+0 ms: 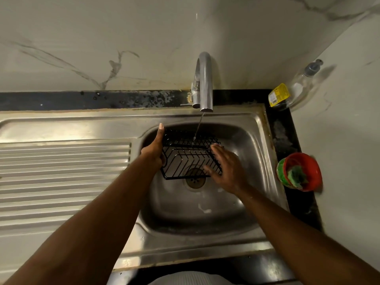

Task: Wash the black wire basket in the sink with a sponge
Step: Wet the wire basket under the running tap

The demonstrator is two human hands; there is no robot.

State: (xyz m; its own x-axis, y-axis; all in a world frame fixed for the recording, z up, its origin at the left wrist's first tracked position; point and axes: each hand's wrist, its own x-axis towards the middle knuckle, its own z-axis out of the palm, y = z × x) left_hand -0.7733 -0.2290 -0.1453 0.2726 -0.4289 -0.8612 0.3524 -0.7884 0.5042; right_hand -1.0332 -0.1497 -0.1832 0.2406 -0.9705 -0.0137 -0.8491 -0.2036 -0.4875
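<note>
Black wire basket (186,155) held tilted inside the steel sink (258,128), above the drain (195,181), with a thin stream of water (198,128) from the tap (205,83) falling on its far rim. The left hand (154,151) grips the basket's left end, fingers curled round the wires and thumb pointing up along the edge. The right hand (226,169) lies against the right end with fingers fairly straight and spread, thumb across the lower wires; it seems to steady rather than clasp. The green sponge (297,175) sits apart, in a red bowl (315,169) on the bench to the right of the sink, and neither hand holds it. Likely risks: wet wires could slip from the one firm grip and drop into the sink, most of all if the right hand leaves to fetch the sponge. Water may also splash off the wires onto the bench.
</note>
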